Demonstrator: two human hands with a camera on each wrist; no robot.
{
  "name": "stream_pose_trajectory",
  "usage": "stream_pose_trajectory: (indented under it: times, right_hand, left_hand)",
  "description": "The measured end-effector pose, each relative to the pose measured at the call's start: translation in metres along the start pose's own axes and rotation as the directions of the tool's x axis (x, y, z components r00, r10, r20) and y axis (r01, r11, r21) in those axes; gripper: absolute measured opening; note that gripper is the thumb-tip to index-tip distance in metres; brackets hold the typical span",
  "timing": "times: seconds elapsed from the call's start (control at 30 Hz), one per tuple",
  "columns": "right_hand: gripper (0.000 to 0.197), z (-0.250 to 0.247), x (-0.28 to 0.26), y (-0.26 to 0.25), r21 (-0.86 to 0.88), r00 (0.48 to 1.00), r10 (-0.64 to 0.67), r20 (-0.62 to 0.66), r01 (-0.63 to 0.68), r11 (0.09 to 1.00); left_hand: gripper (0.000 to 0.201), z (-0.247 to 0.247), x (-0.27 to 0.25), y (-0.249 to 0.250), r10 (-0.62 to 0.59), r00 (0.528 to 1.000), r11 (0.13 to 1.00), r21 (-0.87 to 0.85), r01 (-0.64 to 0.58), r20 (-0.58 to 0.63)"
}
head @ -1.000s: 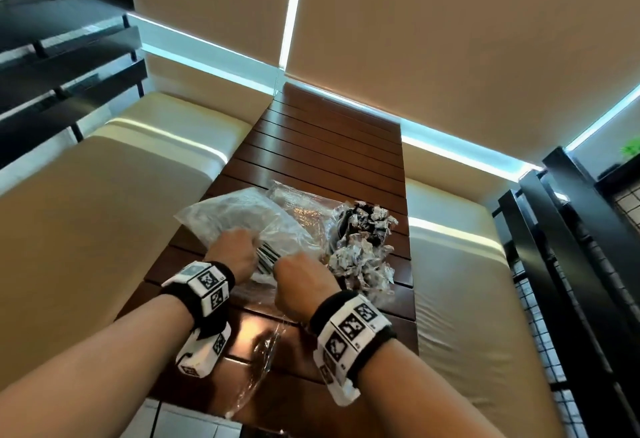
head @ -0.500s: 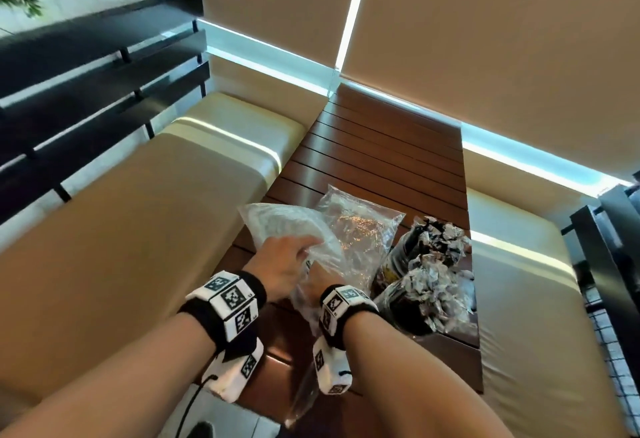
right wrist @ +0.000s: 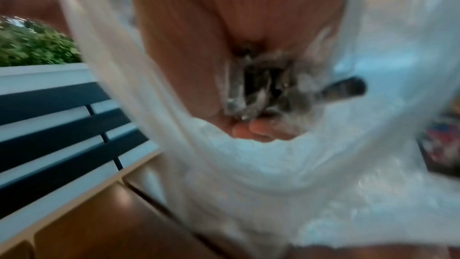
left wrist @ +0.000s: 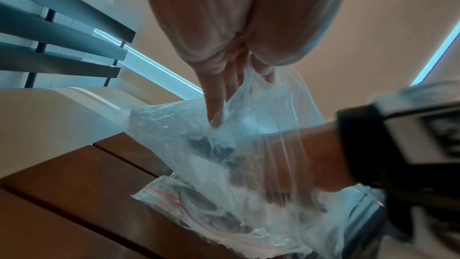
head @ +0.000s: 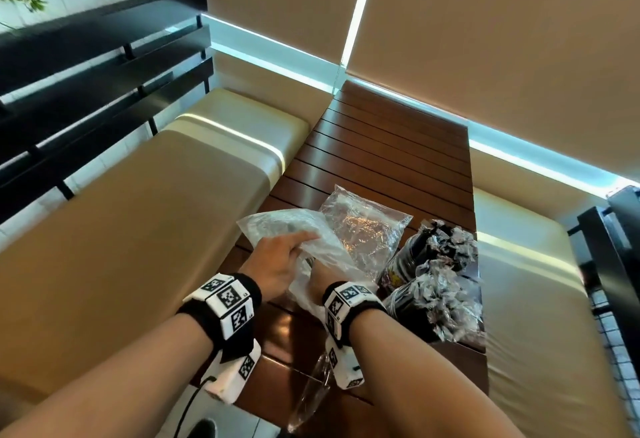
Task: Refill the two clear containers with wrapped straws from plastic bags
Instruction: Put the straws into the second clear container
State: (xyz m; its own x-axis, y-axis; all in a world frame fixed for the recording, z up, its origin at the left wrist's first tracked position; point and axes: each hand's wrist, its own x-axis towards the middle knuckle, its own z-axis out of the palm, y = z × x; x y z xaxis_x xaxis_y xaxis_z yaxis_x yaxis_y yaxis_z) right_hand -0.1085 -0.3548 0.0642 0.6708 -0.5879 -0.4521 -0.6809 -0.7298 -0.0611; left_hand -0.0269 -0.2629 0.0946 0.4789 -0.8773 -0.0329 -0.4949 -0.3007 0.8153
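- Left hand (head: pixel 277 266): it grips the upper edge of a cloudy plastic bag (head: pixel 277 226) and holds its mouth up. In the left wrist view the fingers (left wrist: pixel 214 94) lie fairly straight along the film, with the bag's edge pinched against the thumb.
- Right hand (head: pixel 320 273): it is inside the same bag, covered by film past the knuckles. The right wrist view is blurred, but the fingers (right wrist: pixel 256 129) show curled round a bundle of wrapped straws (right wrist: pixel 259 90), dark with pale wrapper ends.
- Cloudy plastic bag: lifted off the worktop (head: pixel 391 146) at the held end; the lower part drapes down over the right wrist.
- Second plastic bag (head: pixel 363 226): clear, lying flat on the worktop just behind the held bag and partly covered by it. Its contents cannot be made out.
- Two clear containers (head: pixel 415 271): they lie on the right side of the worktop, side by side and tilted, close to the right wrist. Both hold dark straws with crumpled wrapper ends (head: pixel 446 292) sticking out of the open tops.
- A further strip of clear film (head: pixel 311 399) hangs over the near edge of the worktop below the right wrist.
- Worktop: dark brown slatted wood, flanked by a tan cushioned bench (head: pixel 138 229) on the left and another on the right.
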Motion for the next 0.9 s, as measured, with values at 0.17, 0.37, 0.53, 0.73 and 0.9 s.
stream_pose_trajectory:
  times: [0.17, 0.37, 0.53, 0.73, 0.9]
  right_hand:
    - [0.022, -0.060, -0.043, 0.009, -0.056, 1.000, -0.007, 0.025, 0.009, 0.998]
    - [0.005, -0.118, -0.112, 0.044, -0.203, 0.998, -0.065, -0.021, 0.060, 0.977]
    - [0.011, -0.155, -0.163, 0.070, -0.181, 0.997, -0.049, -0.059, 0.037, 0.983]
    - [0.015, -0.172, -0.192, 0.097, 0.027, 0.934, -0.078, -0.347, 0.093, 0.995]
    - [0.016, -0.137, -0.160, 0.094, 0.155, 0.798, -0.081, -0.598, 0.214, 0.964]
  left_hand:
    - [0.039, 0.003, 0.023, 0.000, -0.083, 0.997, 0.995, 0.050, 0.083, -0.008]
    - [0.037, -0.003, 0.051, 0.018, -0.073, 0.988, 0.984, 0.149, 0.093, -0.140]
    - [0.033, 0.005, 0.061, 0.021, -0.155, 0.975, 0.949, 0.251, 0.192, -0.158]
    - [0.047, 0.035, 0.034, 0.035, -0.198, 0.969, 0.919, 0.372, 0.132, 0.145]
    - [0.058, 0.020, 0.013, 0.103, 0.091, 0.996, 0.970, -0.227, -0.084, 0.022]
